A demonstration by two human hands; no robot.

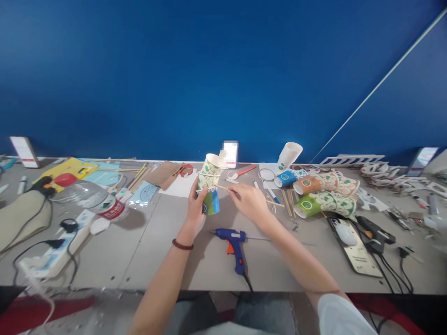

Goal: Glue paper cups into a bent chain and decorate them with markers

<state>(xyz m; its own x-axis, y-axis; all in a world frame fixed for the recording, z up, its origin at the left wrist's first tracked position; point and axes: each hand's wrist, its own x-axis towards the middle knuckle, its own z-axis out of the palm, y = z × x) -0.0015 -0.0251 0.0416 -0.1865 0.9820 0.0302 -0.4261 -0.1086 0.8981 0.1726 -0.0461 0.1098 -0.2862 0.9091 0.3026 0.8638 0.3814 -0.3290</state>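
My left hand (195,203) is wrapped around a column of paper cups, held up above the table. Its upper cup (210,168) is white with a green leaf print, and its lower cup (212,204) is green and blue. With fingertips pinched, my right hand (250,201) holds a thin wooden stick (222,187) whose far end meets the cups near their join. Whether the stick goes into the cups or only touches them is unclear. A blue glue gun (235,239) with an orange trigger lies below my hands.
More joined cups (324,204) lie at the right beside a white cup stack (289,156). A second glue gun (375,235) and cables are farther right. On the left are a plastic bottle (101,202), a power strip (66,246) and brown cardboard (164,174).
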